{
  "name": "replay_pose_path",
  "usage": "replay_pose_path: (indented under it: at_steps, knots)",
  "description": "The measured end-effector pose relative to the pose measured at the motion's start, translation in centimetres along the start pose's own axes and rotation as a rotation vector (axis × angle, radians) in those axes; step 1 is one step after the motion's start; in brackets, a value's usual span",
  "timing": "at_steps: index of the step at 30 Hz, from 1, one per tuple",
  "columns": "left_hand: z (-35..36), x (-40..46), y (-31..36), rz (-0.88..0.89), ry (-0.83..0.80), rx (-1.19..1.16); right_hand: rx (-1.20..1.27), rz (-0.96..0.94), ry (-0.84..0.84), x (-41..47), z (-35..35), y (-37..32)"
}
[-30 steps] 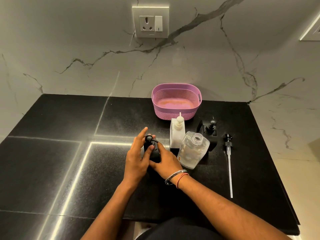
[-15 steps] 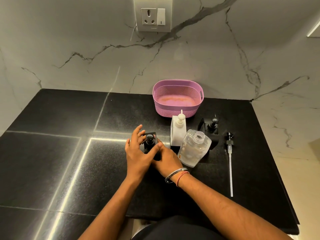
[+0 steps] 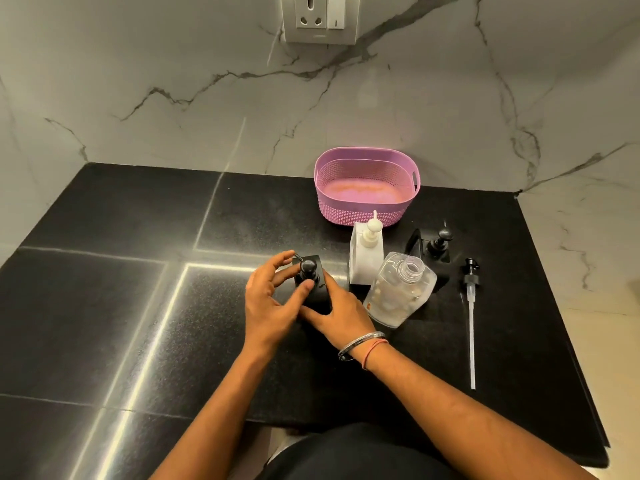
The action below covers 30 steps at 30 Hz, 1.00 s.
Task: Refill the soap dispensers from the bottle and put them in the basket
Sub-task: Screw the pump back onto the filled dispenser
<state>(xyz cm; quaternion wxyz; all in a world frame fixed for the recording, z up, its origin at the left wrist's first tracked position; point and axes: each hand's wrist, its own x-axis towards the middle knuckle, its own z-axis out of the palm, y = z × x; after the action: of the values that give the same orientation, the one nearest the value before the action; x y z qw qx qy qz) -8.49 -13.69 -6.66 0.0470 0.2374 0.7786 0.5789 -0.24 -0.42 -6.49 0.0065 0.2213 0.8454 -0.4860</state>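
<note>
on the black stone counter [image 3: 104,271], near its middle, a square black dispenser [image 3: 320,296] standing upright, clasped from both sides. left hand [image 3: 268,299] curled about the pump head [image 3: 307,268], thumb and fingers pinching its collar. right hand [image 3: 341,310] wrapped round the lower body of that dispenser, steadying it, two bangles [image 3: 362,344] on the wrist. just to the right, touching or nearly touching the right hand, a clear refill bottle [image 3: 398,289], uncapped, tilted, only a little liquid inside. behind the bottle, a white dispenser [image 3: 366,254] upright with pump fitted. farther right, a second black dispenser [image 3: 433,247], hard to read against the dark stone. beside it, flat on the counter, a loose pump with long tube [image 3: 471,317]. at the back against the marble wall [image 3: 173,81], a pink basket [image 3: 367,216], nothing standing in it. wall socket [image 3: 320,19] above.
</note>
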Motion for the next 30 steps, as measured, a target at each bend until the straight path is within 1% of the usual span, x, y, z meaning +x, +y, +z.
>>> replay_pose_path:
  at_steps: [3, 5, 7, 11, 13, 14, 15, 16, 18, 20, 22, 25, 30]
  knots:
    - [0.5, 0.3, 0.6, 0.004, -0.002, 0.002, -0.016, -0.003, -0.007, -0.1, -0.2, 0.0]
    - [0.6, 1.3, 0.5, -0.027, -0.024, -0.032, -0.027, 0.019, 0.004, -0.2, -0.2, -0.1]
    - [0.0, 2.5, 0.2, -0.067, -0.12, -0.057, -0.018, 0.032, 0.011, -0.2, -0.1, 0.0]
    - [-1.6, 4.3, -0.2, -0.016, -0.369, -0.036, -0.02, 0.045, -0.023, 0.0, -0.1, -0.3]
    - [-1.9, 4.9, -0.1, -0.007, -0.44, -0.036, -0.036, 0.053, -0.019, 0.0, -0.1, -0.4]
    - [-1.9, 5.0, -0.1, 0.011, -0.449, -0.021, -0.035, 0.054, -0.016, -0.1, -0.1, -0.3]
    - [-1.8, 4.9, -0.2, 0.038, -0.431, 0.008, -0.027, 0.052, -0.013, -0.1, -0.1, -0.4]
    - [-1.5, 4.5, -0.4, 0.065, -0.372, 0.056, -0.019, 0.048, -0.008, -0.1, -0.1, -0.3]
    - [-0.9, 3.2, -0.5, 0.106, -0.176, 0.152, -0.018, 0.042, 0.006, -0.1, 0.1, -0.2]
    - [-0.1, 1.9, -0.2, 0.104, -0.009, 0.162, -0.028, 0.049, 0.011, 0.0, 0.2, 0.0]
    - [0.6, 1.2, 0.0, 0.083, 0.054, 0.133, -0.038, 0.056, 0.013, 0.0, 0.4, 0.0]
    - [0.8, 1.2, 0.3, 0.076, 0.021, 0.122, -0.041, 0.044, 0.019, 0.0, 0.4, -0.1]
    - [0.3, 2.2, -0.1, 0.106, -0.153, 0.023, -0.039, 0.006, 0.018, -0.1, 0.0, -0.3]
